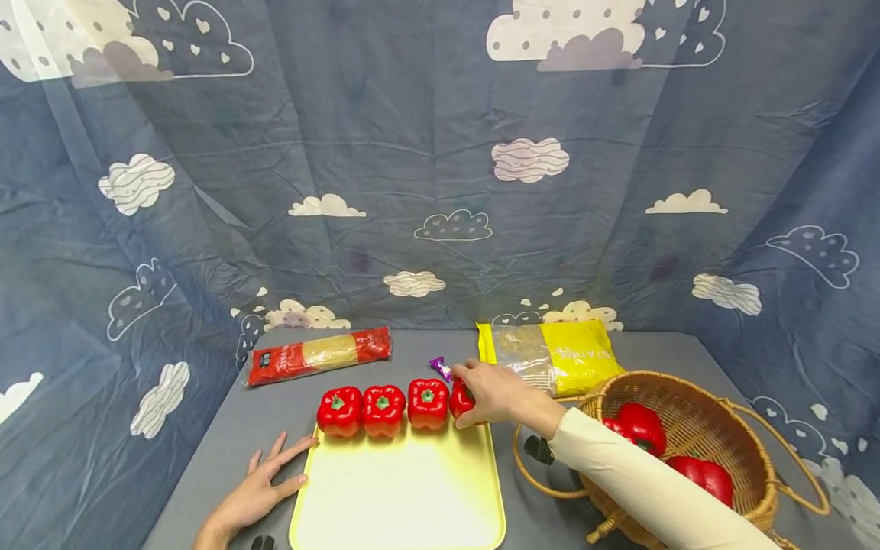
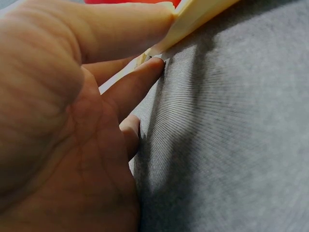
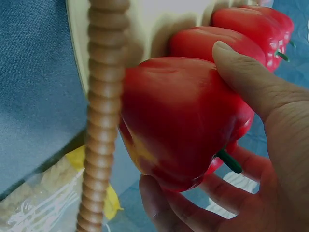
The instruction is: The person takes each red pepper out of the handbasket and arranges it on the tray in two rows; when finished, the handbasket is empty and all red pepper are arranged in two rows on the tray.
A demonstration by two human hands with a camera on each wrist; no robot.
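My right hand (image 1: 493, 391) grips a red bell pepper (image 3: 178, 111) at the far right corner of the yellow tray (image 1: 399, 496); in the head view the fingers partly cover it. The right wrist view shows the thumb across one side, fingers around the other, and a green stem between. Three more bell peppers, the left one (image 1: 340, 412), the middle one (image 1: 383, 411) and the right one (image 1: 428, 405), line up along the tray's far edge. At the tray's left side, my left hand (image 1: 256, 489) has its fingers spread, with thumb and fingertips touching the rim.
A wicker basket (image 1: 756, 458) holding red bell peppers (image 1: 642, 428) stands at the right, under my right forearm. Behind the tray lie a red noodle packet (image 1: 282, 364), a small purple wrapped sweet (image 1: 441, 368) and a yellow bag (image 1: 580, 355). A patterned curtain (image 1: 371, 153) encloses the table.
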